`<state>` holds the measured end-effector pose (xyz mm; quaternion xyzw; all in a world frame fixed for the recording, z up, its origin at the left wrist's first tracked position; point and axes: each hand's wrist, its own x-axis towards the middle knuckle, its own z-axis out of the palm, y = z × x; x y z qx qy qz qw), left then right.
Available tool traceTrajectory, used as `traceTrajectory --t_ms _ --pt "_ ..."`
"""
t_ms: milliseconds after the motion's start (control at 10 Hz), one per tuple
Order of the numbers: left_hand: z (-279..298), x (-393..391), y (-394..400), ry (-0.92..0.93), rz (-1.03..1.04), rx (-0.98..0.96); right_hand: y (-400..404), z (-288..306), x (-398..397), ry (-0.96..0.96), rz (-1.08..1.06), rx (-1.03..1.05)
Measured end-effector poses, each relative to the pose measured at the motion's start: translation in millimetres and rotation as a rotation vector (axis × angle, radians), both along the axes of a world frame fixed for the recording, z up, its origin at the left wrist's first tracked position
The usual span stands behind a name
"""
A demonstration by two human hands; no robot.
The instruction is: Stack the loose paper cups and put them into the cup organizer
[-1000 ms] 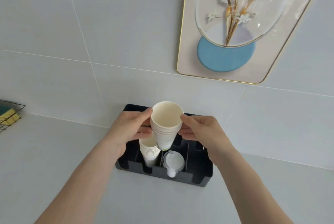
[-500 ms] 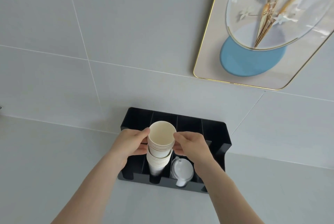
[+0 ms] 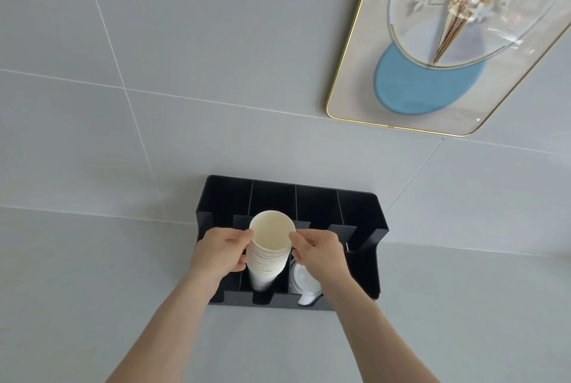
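Item: cup organizer, black, four upright compartments divided by thin walls, open at top and with slotted fronts. Stands on a pale grey desk, its back against a grey tiled wall.

Contents, second compartment from the left: stack of paper cups, white outside, cream inside, nested mouth-up; the top cup's open mouth faces the camera and many rims show stepped below it. The lower end of the stack sits down inside the compartment, visible through the front slot.

Contents, third compartment: white plastic lids (partly hidden behind the right wrist; count cannot be told).

First and fourth compartments: nothing visible from this angle, though their floors are largely hidden.

Left hand: closed around the left side of the stack, thumb at the top rim, fingers curled against the cup walls lower down.

Right hand: pinching the right side of the top rim between thumb and forefinger, remaining fingers folded loosely beside the stack.

Surroundings: a gold-edged framed picture on the wall, upper right, showing a blue disc and pale flowers.
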<state>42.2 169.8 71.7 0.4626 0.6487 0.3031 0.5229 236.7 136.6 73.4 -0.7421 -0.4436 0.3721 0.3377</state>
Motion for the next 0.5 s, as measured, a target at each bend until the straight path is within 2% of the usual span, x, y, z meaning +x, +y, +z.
traceTrajectory --t_ms 100,300,500 --pt "1 -5 -5 0.116 -0.065 0.057 -5 4 3 -0.027 0.036 -0.022" --pt "20 -27 -22 0.433 -0.200 0.194 -35 21 36 -0.332 0.201 -0.135" --pt "65 -23 -41 0.715 -0.262 0.358 -72 47 94 -0.581 0.215 -0.139"
